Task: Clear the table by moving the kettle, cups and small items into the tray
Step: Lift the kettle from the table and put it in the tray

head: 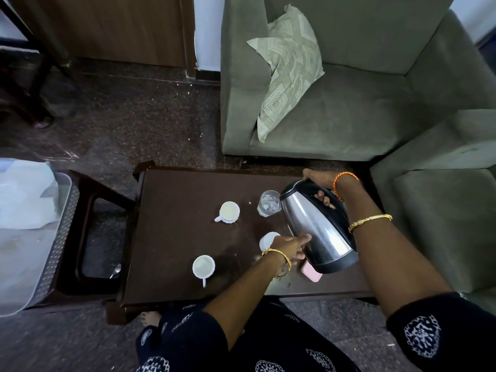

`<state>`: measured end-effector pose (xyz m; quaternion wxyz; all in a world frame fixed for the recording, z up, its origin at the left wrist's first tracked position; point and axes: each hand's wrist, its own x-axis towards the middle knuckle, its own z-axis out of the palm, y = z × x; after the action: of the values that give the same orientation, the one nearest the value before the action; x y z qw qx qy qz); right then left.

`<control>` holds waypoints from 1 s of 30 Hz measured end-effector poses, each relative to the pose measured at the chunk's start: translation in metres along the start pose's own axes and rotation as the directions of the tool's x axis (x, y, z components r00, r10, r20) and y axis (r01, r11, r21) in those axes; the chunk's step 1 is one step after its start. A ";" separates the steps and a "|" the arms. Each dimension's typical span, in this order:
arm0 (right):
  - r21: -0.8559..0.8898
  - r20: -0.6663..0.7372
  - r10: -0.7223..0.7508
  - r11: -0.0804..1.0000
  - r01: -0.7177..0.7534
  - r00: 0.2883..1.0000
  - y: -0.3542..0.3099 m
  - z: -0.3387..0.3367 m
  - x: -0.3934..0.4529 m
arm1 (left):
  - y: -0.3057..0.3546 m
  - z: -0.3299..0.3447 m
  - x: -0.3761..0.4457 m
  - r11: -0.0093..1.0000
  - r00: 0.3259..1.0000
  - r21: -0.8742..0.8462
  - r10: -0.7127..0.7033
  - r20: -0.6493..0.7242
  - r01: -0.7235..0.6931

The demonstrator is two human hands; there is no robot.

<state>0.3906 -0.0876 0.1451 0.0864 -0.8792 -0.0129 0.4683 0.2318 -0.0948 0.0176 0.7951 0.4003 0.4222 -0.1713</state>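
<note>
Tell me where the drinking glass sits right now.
In the head view, the drinking glass stands on the dark table toward its far right, beside the kettle's top, right of a white cup.

**Dim room, cool daylight at the edges**

Soft, low light leaves the dark tabletop (pixel 188 237) murky. The steel kettle (pixel 314 229) carries pale glare streaks. Wide-angle bending curves the sofa (pixel 375 103) and frame corners; the lower edge looks slightly soft.
</note>
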 end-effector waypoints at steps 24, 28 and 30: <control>0.492 -0.167 0.067 0.870 0.024 0.984 0.081 0.040 0.024 | -0.001 -0.033 0.014 0.955 0.999 0.294 -0.018 -0.051 0.032; 0.571 -0.194 0.024 0.815 0.094 0.981 0.089 0.063 0.000 | 0.004 -0.055 0.013 0.944 0.989 0.330 0.027 -0.145 0.022; 0.631 -0.205 -0.010 0.763 0.140 0.979 0.087 0.077 -0.012 | 0.003 -0.068 0.011 0.943 0.978 0.332 0.062 -0.199 0.008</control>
<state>0.3152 -0.1639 0.0985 0.4016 -0.8356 0.1210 0.3548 0.2037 -0.0389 -0.0124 0.6708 0.5494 0.4620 -0.1864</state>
